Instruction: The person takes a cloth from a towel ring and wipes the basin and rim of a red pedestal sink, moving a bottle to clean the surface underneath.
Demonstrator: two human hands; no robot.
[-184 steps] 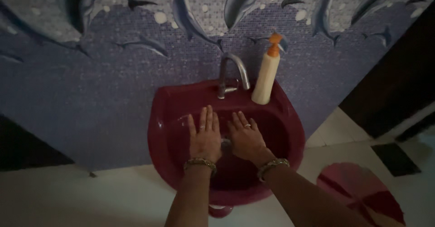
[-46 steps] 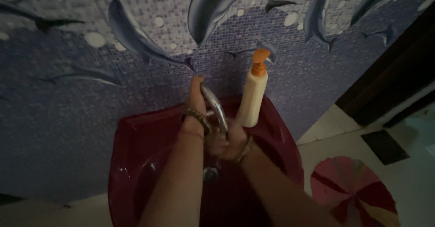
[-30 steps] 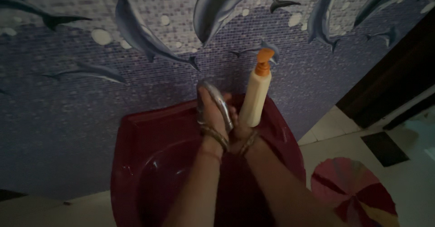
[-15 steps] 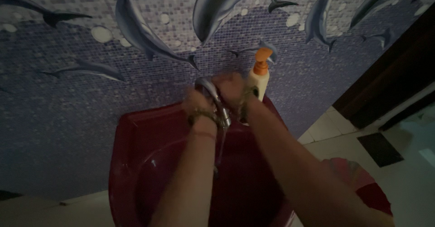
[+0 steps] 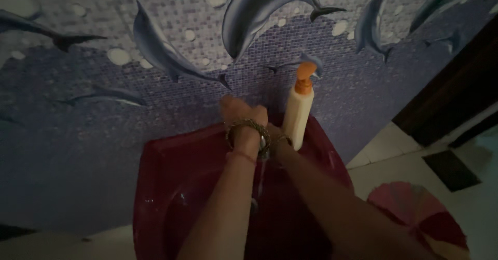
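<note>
Purple mosaic wall (image 5: 78, 135) with grey dolphins fills the upper frame. Below it, lower centre, the dark red basin (image 5: 166, 198). Lower right, a round striped mat (image 5: 420, 213) on the floor. Centre right, a tall cream pump bottle (image 5: 296, 116) with orange top — label unreadable. Left hand (image 5: 244, 116) rests atop the tap (image 5: 264, 145), fingers curled over it — water running. Right hand (image 5: 277, 135) mostly hidden behind; its grip can't be told.

One head-worn camera looks steeply down and forward from close above a dark red sink (image 5: 161, 187), facing the far dolphin-tiled wall (image 5: 104, 125). Both forearms enter from the near edge; floor and a round mat (image 5: 415, 213) fill the right corner.
</note>
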